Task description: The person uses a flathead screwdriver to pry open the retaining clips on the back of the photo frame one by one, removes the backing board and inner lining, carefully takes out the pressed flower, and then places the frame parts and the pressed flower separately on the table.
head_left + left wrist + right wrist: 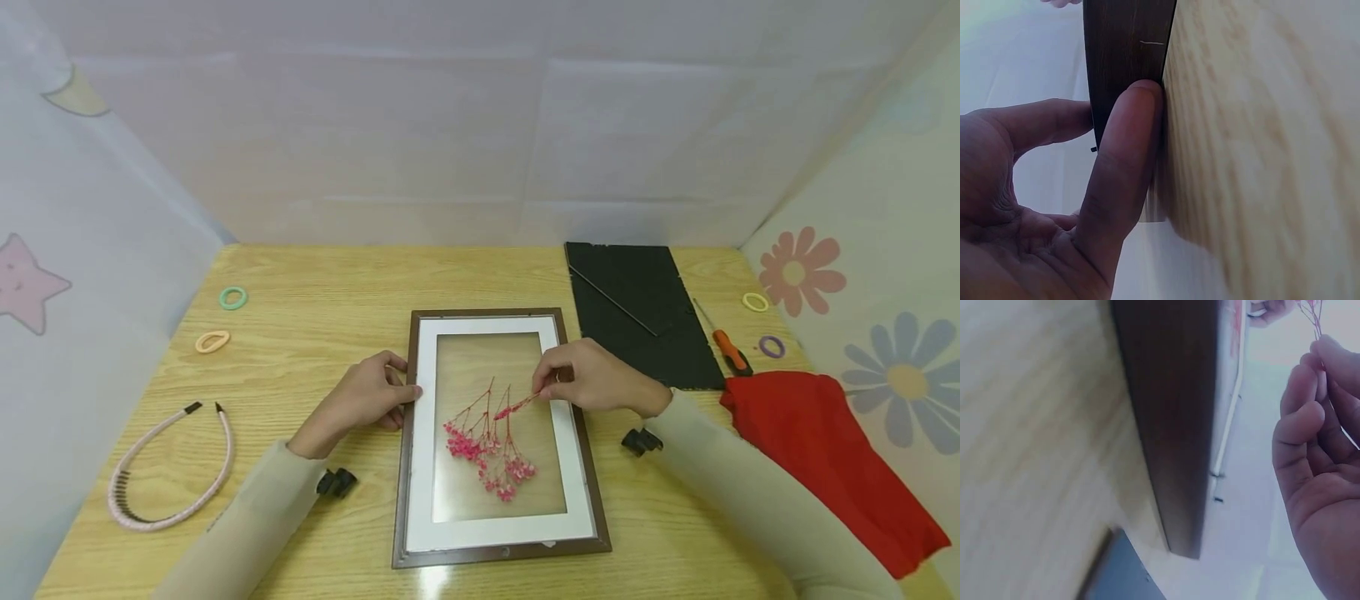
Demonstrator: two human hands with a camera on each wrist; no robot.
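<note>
A brown picture frame (pixel 408 467) with a white mat lies flat on the wooden table (pixel 315 283). Sprigs of pink dried flowers (pixel 487 446) rest on its glass. My right hand (pixel 588 377) pinches one pink sprig (pixel 516 407) by its stem above the glass. In the right wrist view my fingertips (pixel 1310 394) close on thin red stems beside the frame's dark edge (pixel 1172 425). My left hand (pixel 371 396) steadies the frame's left side, thumb on the mat. The left wrist view shows a finger (pixel 1124 162) pressed against the frame's outer edge (pixel 1125 56).
A black frame backing (pixel 637 312) lies at the back right, with an orange-handled screwdriver (pixel 729 348) and a red cloth (pixel 825 450) beside it. Hair ties (pixel 232 297) and a pink headband (pixel 172 467) lie on the left. Fabric walls enclose the table.
</note>
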